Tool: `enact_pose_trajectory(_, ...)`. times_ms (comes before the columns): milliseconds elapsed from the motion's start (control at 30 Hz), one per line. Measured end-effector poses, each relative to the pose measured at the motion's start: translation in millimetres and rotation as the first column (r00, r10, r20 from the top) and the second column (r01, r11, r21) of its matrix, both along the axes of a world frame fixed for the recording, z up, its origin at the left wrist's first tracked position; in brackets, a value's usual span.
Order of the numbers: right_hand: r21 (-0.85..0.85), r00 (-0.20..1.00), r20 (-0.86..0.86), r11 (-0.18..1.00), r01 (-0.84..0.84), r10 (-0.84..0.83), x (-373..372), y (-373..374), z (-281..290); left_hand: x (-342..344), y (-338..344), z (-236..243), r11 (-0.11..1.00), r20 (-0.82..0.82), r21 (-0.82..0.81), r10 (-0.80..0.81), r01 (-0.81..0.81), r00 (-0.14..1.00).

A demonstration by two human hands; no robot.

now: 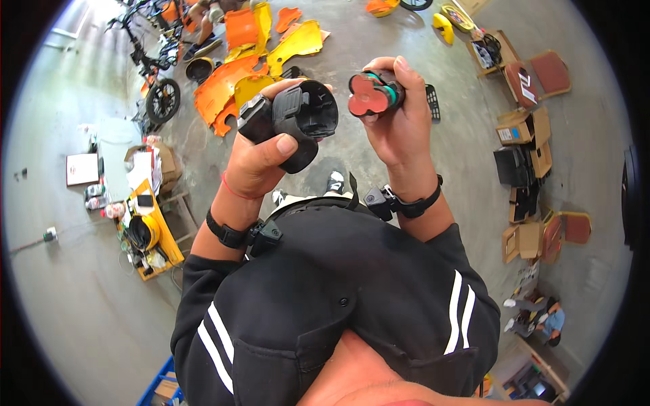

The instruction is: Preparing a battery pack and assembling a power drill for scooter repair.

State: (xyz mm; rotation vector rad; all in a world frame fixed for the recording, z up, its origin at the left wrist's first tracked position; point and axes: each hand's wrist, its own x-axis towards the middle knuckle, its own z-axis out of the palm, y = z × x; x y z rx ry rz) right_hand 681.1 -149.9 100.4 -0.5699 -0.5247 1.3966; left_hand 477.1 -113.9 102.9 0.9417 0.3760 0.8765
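Black plastic housing (298,122) gripped in left hand (261,159) at chest height, red-ended cell pack with green wrap (374,93) clasped in right hand (399,125) just beside it, orange and yellow body panels (244,78) on concrete floor (379,27) beyond.

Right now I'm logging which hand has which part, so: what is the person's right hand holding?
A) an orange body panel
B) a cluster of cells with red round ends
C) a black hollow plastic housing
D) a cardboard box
B: the right hand grips the cell cluster, red ends showing, while the left hand holds the black housing.
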Motion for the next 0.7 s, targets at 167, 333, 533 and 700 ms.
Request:
enact_pose_trajectory(167, 0.063, 0.953, 0.284, 0.994, 0.088, -0.103, -29, 1, 6, -22, -8, -3, 0.999, 0.074, -0.023, 0.042, -0.040, 0.996)
enact_pose_trajectory(333, 0.243, 0.927, 0.330, 0.965, 0.100, -0.179, -47, -1, 11, -41, -14, -2, 0.997, 0.077, -0.019, 0.070, -0.069, 0.995)
enact_pose_trajectory(533, 0.372, 0.911, 0.289, 0.911, 0.177, -0.296, -67, 9, 16, -56, -14, -11, 0.991, 0.058, -0.027, 0.132, -0.131, 0.990)
enact_pose_trajectory(700, 0.369, 0.898, 0.338, 0.917, 0.148, -0.281, -74, 16, 13, -67, -7, -26, 0.986, 0.222, -0.164, 0.028, 0.009, 0.975)
